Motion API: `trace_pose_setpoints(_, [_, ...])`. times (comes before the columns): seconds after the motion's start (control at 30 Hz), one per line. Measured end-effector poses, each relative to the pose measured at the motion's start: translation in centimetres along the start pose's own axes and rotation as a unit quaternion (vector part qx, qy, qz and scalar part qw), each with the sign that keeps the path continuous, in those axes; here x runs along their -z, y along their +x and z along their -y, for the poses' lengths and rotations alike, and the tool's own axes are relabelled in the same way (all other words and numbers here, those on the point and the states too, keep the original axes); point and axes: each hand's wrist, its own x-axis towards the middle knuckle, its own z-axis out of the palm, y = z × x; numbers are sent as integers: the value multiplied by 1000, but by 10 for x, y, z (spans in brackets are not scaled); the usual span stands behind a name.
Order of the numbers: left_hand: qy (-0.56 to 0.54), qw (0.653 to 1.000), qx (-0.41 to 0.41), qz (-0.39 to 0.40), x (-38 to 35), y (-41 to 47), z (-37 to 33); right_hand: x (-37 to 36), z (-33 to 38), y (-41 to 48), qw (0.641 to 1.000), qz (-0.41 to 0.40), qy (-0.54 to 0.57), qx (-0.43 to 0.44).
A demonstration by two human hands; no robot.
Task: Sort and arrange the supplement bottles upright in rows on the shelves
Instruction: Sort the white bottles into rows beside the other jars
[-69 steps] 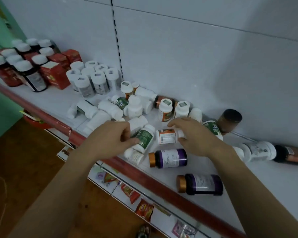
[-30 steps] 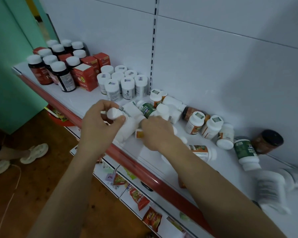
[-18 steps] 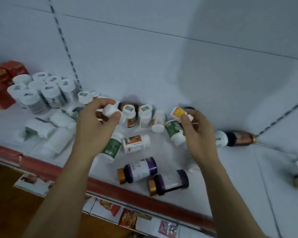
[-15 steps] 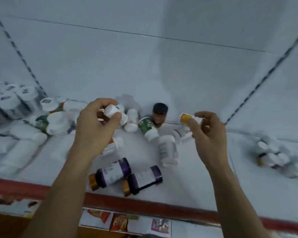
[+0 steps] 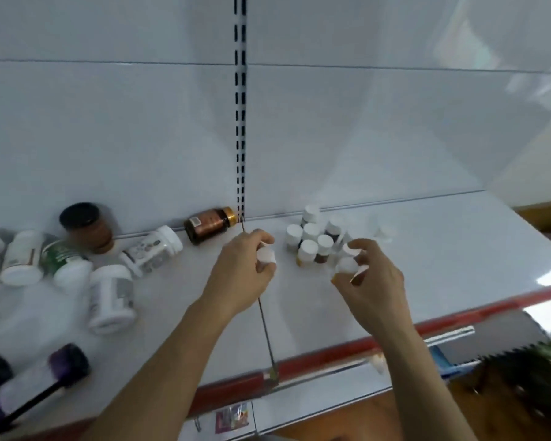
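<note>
White shelf [image 5: 427,265] against a white back panel [image 5: 109,138], split by a slotted rail [image 5: 240,122]; red edge strip [image 5: 331,351] along the front.

View swung rightward since half a second ago. Cluster of small bottles [image 5: 310,246], then blurred and well off to the right of both hands, now upright near the back of the shelf, just beyond the hands and between them. Brown jar [image 5: 86,227] with the dark lid, then between the hands, now far left by the back panel. Purple bottle [image 5: 42,380], then lying between the forearms, now smeared at the lower left edge. Same grips as before.

Left hand [image 5: 240,275] clamped on a small white-capped bottle [image 5: 265,256], thumb and fingers curled round it, just left of the cluster. Right hand [image 5: 372,281] pinching a second small bottle [image 5: 347,265], cap toward the camera, near the cluster's right side. Hands apart from each other.

Lying on their sides to the left:
- amber bottle [image 5: 209,225] with a gold cap, by the back panel beside the rail
- white tub [image 5: 151,251] with a grey label
- green-labelled bottle [image 5: 64,259]
- another white tub [image 5: 110,297] nearer the front

All caps on; contents hidden, apart from a dark tint under the white caps in the cluster. Below the shelf, small packets [image 5: 231,420] on a lower tier.
</note>
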Motion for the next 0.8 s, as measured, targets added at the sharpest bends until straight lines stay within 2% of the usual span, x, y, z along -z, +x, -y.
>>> trace_pose_setpoints(0.07, [14, 1000, 12, -12, -24, 8, -10, 2, -16, 3, 1000, 11, -25, -3])
trace_pose_setpoints(0.17, [-19, 1000, 16, -14, -46, 14, -24, 9, -27, 9, 1000, 3, 0, 16])
trace_pose_setpoints(0.3, [-69, 997, 36, 2, -49, 4, -32, 21, -34, 17, 999, 6, 4, 37])
trace_pose_setpoints(0.37, [-42, 998, 47, 0, -41, -7, -28, 24, -29, 22, 999, -9, -6, 48])
trace_pose_setpoints(0.47, [72, 995, 53, -43, -8, -20, -13, 18, -8, 35, 995, 2, -11, 95])
trace_pose_setpoints(0.6, [229, 961, 65, -140, 63, -41, 16, -13, 34, 56, 974, 65, -63, 209])
trace_pose_setpoints(0.7, [261, 937, 130, -191, 111, -68, 45, -44, 72, 61, 952, 123, -78, 268])
trace_pose_setpoints(0.8, [239, 916, 206, -247, 150, -98, 67, -78, 111, 55, 931, 167, -70, 318])
